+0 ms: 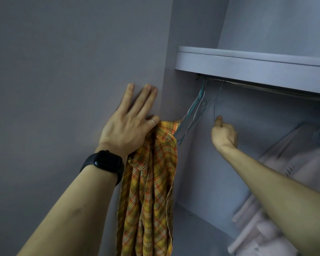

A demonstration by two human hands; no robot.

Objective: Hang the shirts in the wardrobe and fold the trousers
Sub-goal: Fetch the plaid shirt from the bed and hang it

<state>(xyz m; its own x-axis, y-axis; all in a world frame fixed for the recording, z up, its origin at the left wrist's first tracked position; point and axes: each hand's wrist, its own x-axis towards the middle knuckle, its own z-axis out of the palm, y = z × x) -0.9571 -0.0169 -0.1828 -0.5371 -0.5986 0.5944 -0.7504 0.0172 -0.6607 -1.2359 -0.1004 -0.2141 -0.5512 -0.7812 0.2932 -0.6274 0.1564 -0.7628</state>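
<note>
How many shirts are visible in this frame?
1: the yellow plaid shirt hangs from the left hand beside the wardrobe opening. Blurred pale items lower right might hide more.

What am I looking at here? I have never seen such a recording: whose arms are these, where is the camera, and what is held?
No machine here: these are one person's bare arms, filmed by a single wide-angle camera worn on the head, facing a wardrobe. The left hand, with a dark watch on its wrist, lays straight fingers on the grey panel beside the opening while a curled finger pinches a yellow checked shirt, which hangs loose. The right hand reaches inside and grips a thin hanger that hangs from the rail under a shelf. More hangers hang beside it. The shirt is not on a hanger yet. The pale things at lower right are too blurred to name.
</note>
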